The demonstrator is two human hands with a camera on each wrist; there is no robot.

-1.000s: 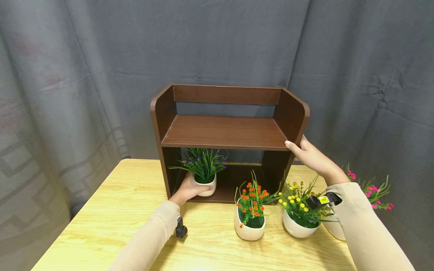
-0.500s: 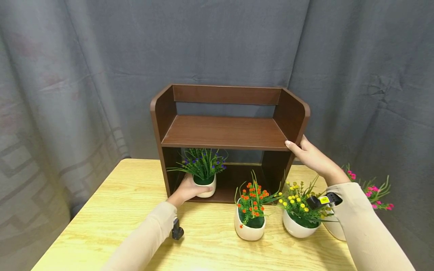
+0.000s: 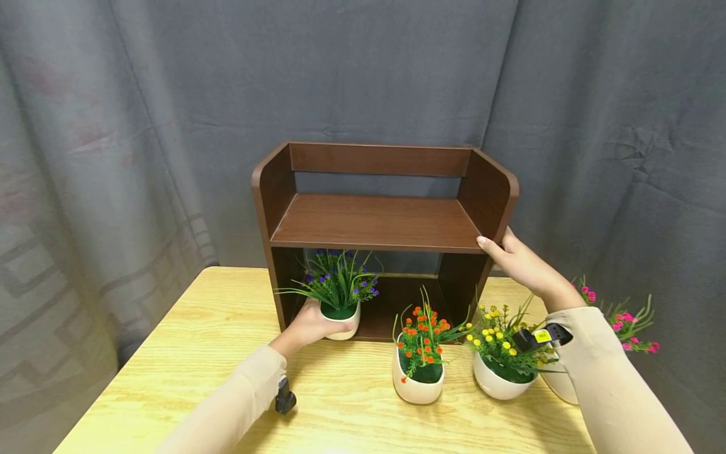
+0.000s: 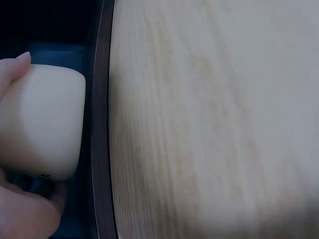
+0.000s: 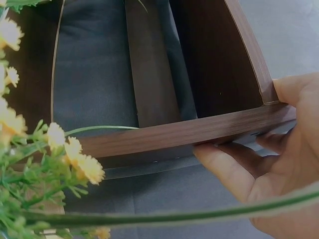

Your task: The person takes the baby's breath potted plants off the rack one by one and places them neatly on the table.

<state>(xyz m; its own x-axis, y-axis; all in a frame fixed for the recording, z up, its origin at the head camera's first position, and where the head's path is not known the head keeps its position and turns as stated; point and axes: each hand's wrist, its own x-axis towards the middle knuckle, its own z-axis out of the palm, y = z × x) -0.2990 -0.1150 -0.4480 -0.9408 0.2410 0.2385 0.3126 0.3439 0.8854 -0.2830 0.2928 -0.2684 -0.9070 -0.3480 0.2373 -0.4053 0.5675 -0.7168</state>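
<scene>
A dark brown two-tier wooden shelf (image 3: pixel 374 221) stands on the table. Inside its lower tier, at the front left, is a potted plant (image 3: pixel 340 290) with blue-purple flowers and long green leaves. My left hand (image 3: pixel 309 326) grips its white pot from the left, thumb across the front. The left wrist view shows the pot (image 4: pixel 45 119) between thumb and fingers, beside the shelf's dark front edge (image 4: pixel 103 119). My right hand (image 3: pixel 527 268) holds the shelf's right side panel, thumb on the middle board's front corner; in the right wrist view the fingers (image 5: pixel 227 169) curl round the panel.
White pots with orange flowers (image 3: pixel 418 386), yellow flowers (image 3: pixel 501 378) and pink flowers (image 3: pixel 561 381) stand on the table (image 3: pixel 187 353) in front and to the right. My right forearm crosses above the yellow and pink ones. A grey curtain (image 3: pixel 386 75) hangs behind.
My left hand has drawn the pot with purple flowers slightly left and toward me, to the lower tier's front edge. My right hand keeps its hold on the shelf.
</scene>
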